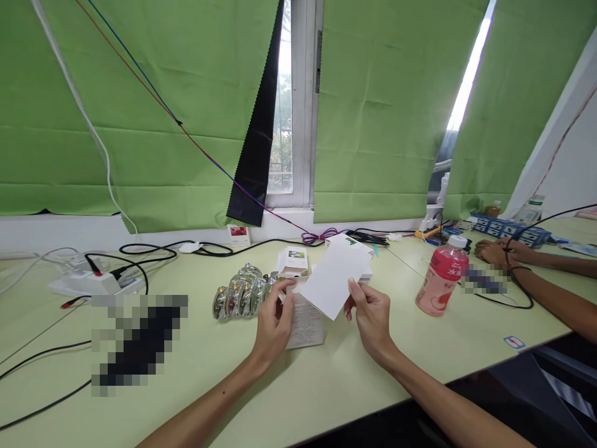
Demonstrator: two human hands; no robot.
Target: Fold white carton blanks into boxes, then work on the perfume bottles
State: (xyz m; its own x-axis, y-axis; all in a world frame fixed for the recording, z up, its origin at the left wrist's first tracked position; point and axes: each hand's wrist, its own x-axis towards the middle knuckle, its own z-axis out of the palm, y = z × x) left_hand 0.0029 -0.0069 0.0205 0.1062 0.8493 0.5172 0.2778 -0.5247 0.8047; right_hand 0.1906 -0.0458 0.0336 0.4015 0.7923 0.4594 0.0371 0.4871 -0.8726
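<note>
The right hand [375,314] pinches the white card [333,280]; the left hand [273,330], grip unclear, is by the printed piece [306,323] at the card's seven o'clock. Apparently mid-handling, any move calls for a light pinch.

Shows wide green fabric blinds [382,143] across the far side, parted around a white-framed glass window [282,149]. Lets daylight in there and through a narrow slanting gap [469,74] farther right. Has a smooth pale yellow-green tabletop [200,361] below, and a white wall [578,162] at right.
</note>
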